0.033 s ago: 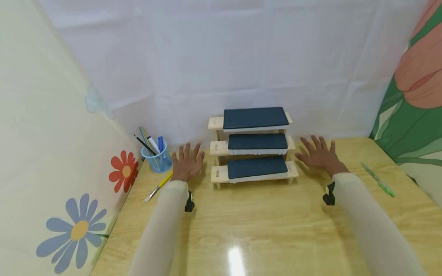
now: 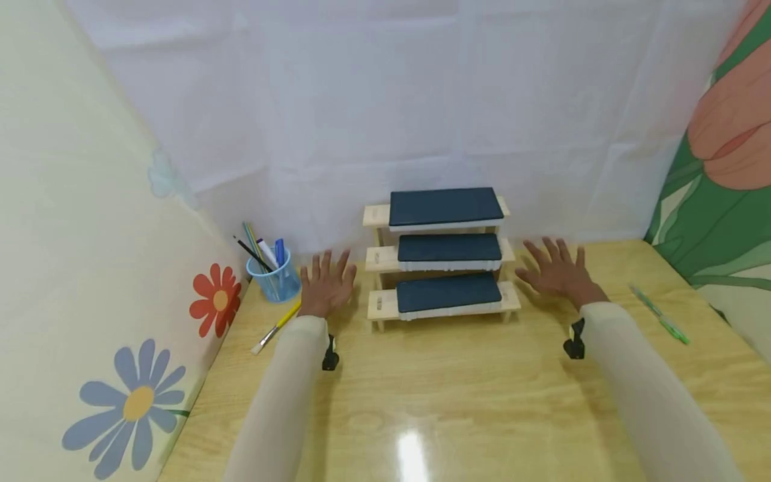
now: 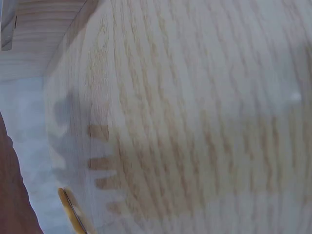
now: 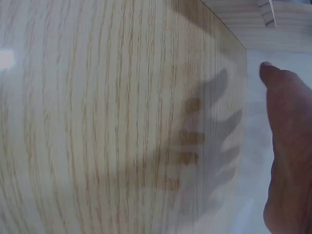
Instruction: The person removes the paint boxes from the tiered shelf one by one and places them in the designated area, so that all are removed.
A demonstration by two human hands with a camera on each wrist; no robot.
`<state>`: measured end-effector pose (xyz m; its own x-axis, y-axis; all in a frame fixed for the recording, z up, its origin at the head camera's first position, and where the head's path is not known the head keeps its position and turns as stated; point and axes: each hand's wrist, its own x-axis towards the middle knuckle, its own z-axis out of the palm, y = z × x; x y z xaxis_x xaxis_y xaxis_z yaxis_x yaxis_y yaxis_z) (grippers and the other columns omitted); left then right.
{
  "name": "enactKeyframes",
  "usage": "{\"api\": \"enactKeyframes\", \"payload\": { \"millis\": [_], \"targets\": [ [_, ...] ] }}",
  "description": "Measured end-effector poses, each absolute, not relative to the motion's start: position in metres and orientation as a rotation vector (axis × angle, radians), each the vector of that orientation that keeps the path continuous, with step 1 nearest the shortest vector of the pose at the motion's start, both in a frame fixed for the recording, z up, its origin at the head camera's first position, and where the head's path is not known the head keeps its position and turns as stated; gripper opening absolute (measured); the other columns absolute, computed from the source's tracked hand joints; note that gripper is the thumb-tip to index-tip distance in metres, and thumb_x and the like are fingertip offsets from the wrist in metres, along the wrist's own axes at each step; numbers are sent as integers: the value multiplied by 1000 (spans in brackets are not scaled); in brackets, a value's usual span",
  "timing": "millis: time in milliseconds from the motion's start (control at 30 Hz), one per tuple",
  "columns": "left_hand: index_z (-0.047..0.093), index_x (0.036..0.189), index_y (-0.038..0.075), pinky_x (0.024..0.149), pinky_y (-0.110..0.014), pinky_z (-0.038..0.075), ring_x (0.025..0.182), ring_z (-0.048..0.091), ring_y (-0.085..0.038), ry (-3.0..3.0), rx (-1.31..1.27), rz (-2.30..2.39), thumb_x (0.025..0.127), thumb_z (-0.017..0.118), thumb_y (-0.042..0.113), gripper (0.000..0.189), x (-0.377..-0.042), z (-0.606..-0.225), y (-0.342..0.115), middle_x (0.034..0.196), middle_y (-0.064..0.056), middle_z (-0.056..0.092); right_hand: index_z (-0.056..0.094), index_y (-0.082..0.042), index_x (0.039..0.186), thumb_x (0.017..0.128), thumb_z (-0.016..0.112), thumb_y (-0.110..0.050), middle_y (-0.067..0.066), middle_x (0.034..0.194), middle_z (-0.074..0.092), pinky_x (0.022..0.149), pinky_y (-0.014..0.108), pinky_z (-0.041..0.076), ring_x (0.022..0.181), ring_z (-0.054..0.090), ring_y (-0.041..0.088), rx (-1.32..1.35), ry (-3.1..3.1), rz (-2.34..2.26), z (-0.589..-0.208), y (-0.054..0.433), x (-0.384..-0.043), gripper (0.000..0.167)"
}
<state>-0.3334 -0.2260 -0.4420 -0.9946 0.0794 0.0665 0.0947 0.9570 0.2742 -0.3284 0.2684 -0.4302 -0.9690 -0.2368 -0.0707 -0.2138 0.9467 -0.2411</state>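
Observation:
A three-tier wooden stand (image 2: pixel 382 303) sits between my hands near the back of the table. Each tier carries a flat, dark navy-topped piece with a white lower edge: an upper one (image 2: pixel 446 206), a middle one (image 2: pixel 449 247) and a lower one (image 2: pixel 448 292). My left hand (image 2: pixel 325 284) is left of the stand, fingers spread, holding nothing. On the other side my right hand (image 2: pixel 557 271) has its fingers spread too and holds nothing. Shadows and reflections of fingers show on the wood in both wrist views. In the right wrist view, part of the right hand (image 4: pixel 290 151) appears.
A blue cup (image 2: pixel 277 282) of pens and brushes stands left of my left hand. A yellow-handled paintbrush (image 2: pixel 277 327) lies partly behind that hand. Far right lies a green and clear pen (image 2: pixel 659 314). A white cloth (image 2: pixel 361 100) hangs behind the wooden table (image 2: pixel 482 402).

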Motion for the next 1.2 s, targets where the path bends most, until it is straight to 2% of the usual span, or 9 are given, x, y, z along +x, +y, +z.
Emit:
{"api": "enactKeyframes", "payload": {
  "millis": [100,167,267,367,567,700,833,967,1200],
  "targets": [
    [21,162,16,116,-64,-1,150,2,-43,-2997,-114,-533,108,12,51,65,-337,-440,-225,165,-20,9,11,-13,162,104,36,-59,31,161,6,107,74,-11,146,1,53,-348,3061,-375,-429,272,-329,79],
    [30,158,13,115,-63,8,147,13,-44,-2917,-85,-668,109,14,50,64,-340,-437,-223,159,-23,19,21,-6,159,105,44,-47,35,155,21,109,74,3,141,18,55,-345,3149,-411,-427,275,-330,71],
    [41,150,10,110,-63,19,138,26,-44,-2780,-80,-867,109,17,52,63,-344,-428,-219,148,-25,32,34,4,150,106,49,-29,38,141,38,102,71,28,126,38,57,-309,3265,-580,-418,277,-331,58],
    [45,148,11,105,-62,25,132,33,-42,-2687,-102,-999,108,19,53,63,-348,-416,-213,141,-22,40,39,7,147,106,49,-25,36,134,44,95,66,37,119,45,54,-316,3271,-916,-405,276,-335,52],
    [33,156,18,109,-60,27,136,34,-40,-2494,-280,-1428,110,27,45,54,-358,-398,-200,150,-21,37,37,-5,153,106,54,-29,23,147,41,109,59,31,133,41,41,-400,3002,-1701,-378,264,-346,56],
    [24,159,32,111,-60,25,137,34,-41,-2411,-372,-1716,110,29,45,51,-362,-389,-190,156,-16,29,35,-10,154,104,58,-30,17,152,38,112,55,30,137,39,35,-519,2833,-1918,-363,249,-352,59],
    [22,157,43,110,-62,26,132,37,-40,-2416,-379,-1835,107,30,55,52,-364,-383,-180,160,-6,23,35,-12,154,103,59,-28,13,156,35,114,55,29,141,37,33,-650,2737,-1924,-350,232,-354,59],
    [24,158,43,110,-60,29,133,38,-36,-2412,-386,-1858,106,30,58,55,-368,-382,-169,164,1,20,31,-15,157,102,61,-23,10,160,29,117,56,21,145,30,31,-775,2680,-1824,-343,221,-356,63],
    [28,158,37,117,-50,24,148,24,-21,-2375,-348,-1864,108,32,51,52,-371,-390,-157,164,10,20,19,-31,160,98,67,-31,-3,166,11,116,62,13,151,12,28,-830,2701,-1514,-341,210,-365,78]
  ]
}}
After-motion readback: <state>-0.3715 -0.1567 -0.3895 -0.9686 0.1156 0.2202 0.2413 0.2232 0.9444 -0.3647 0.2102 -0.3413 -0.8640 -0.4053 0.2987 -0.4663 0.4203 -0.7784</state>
